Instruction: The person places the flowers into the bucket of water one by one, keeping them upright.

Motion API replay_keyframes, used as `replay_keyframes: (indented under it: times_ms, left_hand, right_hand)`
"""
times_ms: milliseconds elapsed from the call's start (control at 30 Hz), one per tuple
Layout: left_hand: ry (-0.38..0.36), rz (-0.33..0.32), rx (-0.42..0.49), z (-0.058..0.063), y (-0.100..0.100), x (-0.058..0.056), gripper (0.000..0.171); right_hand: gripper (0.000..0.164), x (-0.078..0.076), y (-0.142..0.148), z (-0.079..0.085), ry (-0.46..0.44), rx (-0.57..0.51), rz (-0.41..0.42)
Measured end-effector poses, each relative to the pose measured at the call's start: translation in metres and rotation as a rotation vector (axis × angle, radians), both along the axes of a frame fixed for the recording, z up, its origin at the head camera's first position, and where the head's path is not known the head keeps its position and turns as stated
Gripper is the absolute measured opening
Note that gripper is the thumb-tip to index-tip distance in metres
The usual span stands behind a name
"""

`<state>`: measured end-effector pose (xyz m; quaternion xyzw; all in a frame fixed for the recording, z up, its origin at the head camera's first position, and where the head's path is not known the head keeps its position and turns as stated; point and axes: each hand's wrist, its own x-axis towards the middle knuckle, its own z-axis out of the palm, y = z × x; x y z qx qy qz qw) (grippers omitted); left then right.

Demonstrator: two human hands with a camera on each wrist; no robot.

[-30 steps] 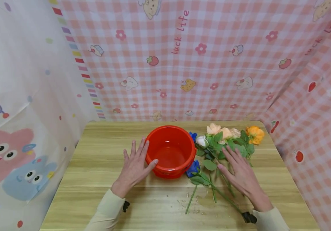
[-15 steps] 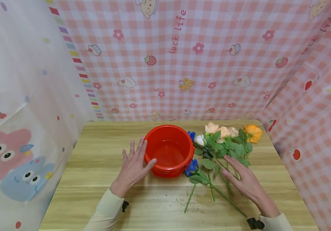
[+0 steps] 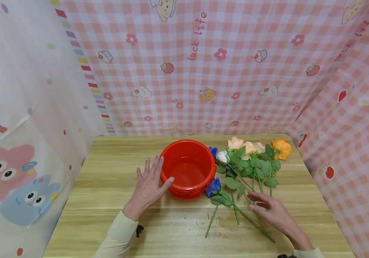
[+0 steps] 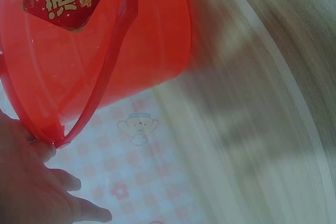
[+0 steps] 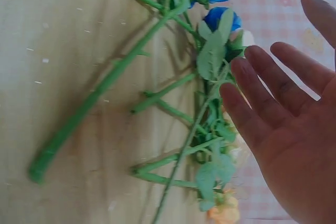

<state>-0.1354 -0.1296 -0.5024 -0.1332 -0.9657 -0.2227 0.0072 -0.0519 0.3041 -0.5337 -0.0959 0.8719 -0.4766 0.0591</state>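
Observation:
A red bucket point(image 3: 185, 193) stands upright on the table; glints inside it look like liquid. My left hand point(image 3: 147, 188) rests its spread, straight fingers against the bucket's left side, near the rim and handle joint. Over the flower stems hovers my right hand point(image 3: 272, 211), fingers loosely bent in the head view, palm facing the stems in the right wrist view. Nothing is visibly held in it. Closest to it is the long stem of a blue rose point(image 3: 213, 187). Behind lie a white rose point(image 3: 223, 157), peach roses point(image 3: 236, 143) and an orange flower point(image 3: 281, 148) among green leaves.
Water drops point(image 3: 219, 234) dot the wooden table point(image 3: 107, 222) by the stem ends. A second blue flower point(image 3: 213, 152) touches or nearly touches the bucket's right side. Pink checked cloth point(image 3: 178, 82) hangs behind the table and on the right.
My right hand has drawn back from the leaves toward the front of the table, lower along the stems, and its fingers have bent somewhat. My left hand stays at the bucket.

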Motion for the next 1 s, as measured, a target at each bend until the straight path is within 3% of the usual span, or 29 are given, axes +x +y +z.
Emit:
replay_keyframes:
  times_ms: [133,267,467,1000]
  left_hand:
    - [0.01,0.001,0.009,-0.001,0.0,-0.001,0.089]
    - [0.011,0.003,0.012,-0.001,0.001,0.0,0.09]
    - [0.009,0.003,0.01,-0.001,0.0,0.0,0.091]
    - [0.019,-0.003,0.044,-0.004,-0.001,0.0,0.09]
  right_hand:
    - [0.048,0.003,-0.001,-0.009,-0.043,-0.079,0.012]
    - [0.048,0.005,-0.003,-0.018,-0.055,-0.089,0.044]
    - [0.045,0.003,-0.006,-0.029,-0.06,-0.03,0.072]
    - [0.028,-0.002,-0.013,-0.042,-0.069,0.15,0.044]
